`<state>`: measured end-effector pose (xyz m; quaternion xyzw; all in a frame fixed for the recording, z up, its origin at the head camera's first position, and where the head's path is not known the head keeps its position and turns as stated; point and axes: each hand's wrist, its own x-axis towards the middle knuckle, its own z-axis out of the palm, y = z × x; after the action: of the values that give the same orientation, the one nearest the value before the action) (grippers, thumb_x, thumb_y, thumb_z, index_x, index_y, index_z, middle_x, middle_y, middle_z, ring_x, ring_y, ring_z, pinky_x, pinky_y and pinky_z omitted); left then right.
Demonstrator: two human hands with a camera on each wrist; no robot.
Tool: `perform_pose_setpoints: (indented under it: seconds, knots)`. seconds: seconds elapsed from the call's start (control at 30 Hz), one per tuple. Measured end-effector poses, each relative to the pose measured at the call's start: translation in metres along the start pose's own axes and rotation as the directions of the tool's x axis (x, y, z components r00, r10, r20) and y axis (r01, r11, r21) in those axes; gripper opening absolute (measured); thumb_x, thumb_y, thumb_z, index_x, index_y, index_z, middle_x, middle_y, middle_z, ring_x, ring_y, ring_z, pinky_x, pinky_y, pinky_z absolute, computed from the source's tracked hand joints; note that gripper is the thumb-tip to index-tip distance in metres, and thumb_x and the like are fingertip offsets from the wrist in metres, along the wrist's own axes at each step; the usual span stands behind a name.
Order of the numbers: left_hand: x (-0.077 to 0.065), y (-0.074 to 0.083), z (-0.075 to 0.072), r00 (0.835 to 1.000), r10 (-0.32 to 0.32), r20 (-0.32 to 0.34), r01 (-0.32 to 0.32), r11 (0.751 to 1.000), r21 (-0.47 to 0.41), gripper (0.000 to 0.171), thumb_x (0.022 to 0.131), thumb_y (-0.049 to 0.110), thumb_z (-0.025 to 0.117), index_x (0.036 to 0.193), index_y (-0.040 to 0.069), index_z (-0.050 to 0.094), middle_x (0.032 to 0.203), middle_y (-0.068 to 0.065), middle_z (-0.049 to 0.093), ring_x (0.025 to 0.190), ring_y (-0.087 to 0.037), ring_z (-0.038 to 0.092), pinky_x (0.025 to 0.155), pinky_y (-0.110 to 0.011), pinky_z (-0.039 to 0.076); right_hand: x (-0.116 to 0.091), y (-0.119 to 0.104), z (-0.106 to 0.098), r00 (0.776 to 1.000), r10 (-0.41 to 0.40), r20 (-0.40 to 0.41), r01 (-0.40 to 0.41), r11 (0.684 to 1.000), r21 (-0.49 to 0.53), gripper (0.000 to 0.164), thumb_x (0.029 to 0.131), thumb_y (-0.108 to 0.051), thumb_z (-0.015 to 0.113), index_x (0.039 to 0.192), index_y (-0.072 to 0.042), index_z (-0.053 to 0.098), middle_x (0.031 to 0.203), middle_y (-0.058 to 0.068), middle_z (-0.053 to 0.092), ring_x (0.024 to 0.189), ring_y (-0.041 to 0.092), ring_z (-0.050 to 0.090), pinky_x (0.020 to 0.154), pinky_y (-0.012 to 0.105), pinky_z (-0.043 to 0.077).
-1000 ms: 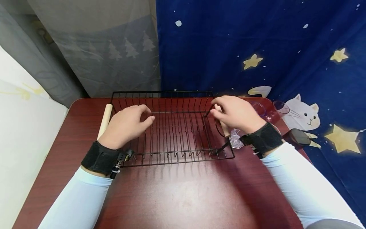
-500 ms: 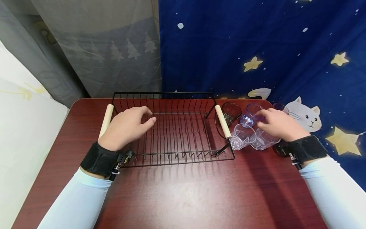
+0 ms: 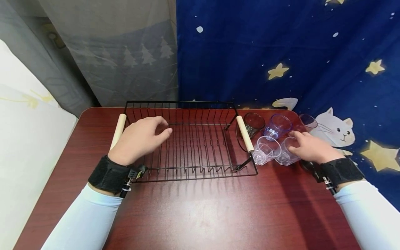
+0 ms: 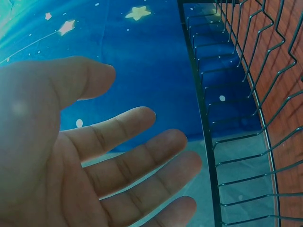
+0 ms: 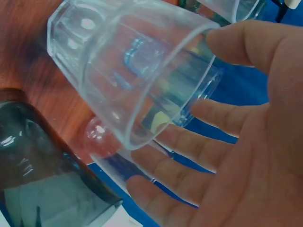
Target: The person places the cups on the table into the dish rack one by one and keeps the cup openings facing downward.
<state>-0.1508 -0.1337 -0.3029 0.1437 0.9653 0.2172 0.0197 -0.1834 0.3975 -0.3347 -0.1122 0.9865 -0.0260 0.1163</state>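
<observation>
Presumably to span the clear tumbler point(image 5: 111, 75), my right hand point(image 3: 312, 147) spreads wide. My slack left hand point(image 3: 137, 140) overhangs the dish rack point(image 3: 245, 134).

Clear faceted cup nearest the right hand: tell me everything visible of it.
The clear faceted cup looks plastic or glass and widens to a smooth, round rim. It stands upright, seemingly empty, on the reddish-brown table. The right hand has its fingers close to the rim; contact is unclear.
</observation>
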Motion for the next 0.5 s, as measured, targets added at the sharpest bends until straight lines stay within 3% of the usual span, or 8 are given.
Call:
perform_pose_setpoints:
  seconds: [0.3, 0.5]
  knots:
    - [-0.0007, 0.0005, 0.0001, 1.000, -0.024, 0.019, 0.024, 1.000, -0.002, 0.043, 0.101, 0.047, 0.050, 0.127, 0.015, 0.062, 0.120, -0.006, 0.068, 0.098, -0.024, 0.066, 0.078, -0.045, 0.051, -0.0021, -0.0002, 0.0026, 0.999, -0.003, 0.049, 0.001, 1.000, 0.031, 0.060, 0.097, -0.027, 0.054, 0.143, 0.008, 0.040, 0.141, 0.045, 0.036, 0.129, 0.056, 0.040, 0.101, 0.068, 0.038]
    - [-0.0013, -0.0007, 0.0012, 0.999, -0.025, 0.020, 0.025, 1.000, 0.001, 0.043, 0.101, 0.048, 0.049, 0.127, 0.015, 0.062, 0.118, -0.005, 0.068, 0.096, -0.022, 0.065, 0.076, -0.044, 0.051, 0.0006, -0.0025, 0.0024, 0.996, 0.005, 0.085, -0.007, 1.000, 0.015, 0.079, 0.086, -0.033, 0.068, 0.145, 0.008, 0.036, 0.139, 0.047, 0.035, 0.127, 0.059, 0.041, 0.096, 0.071, 0.040]
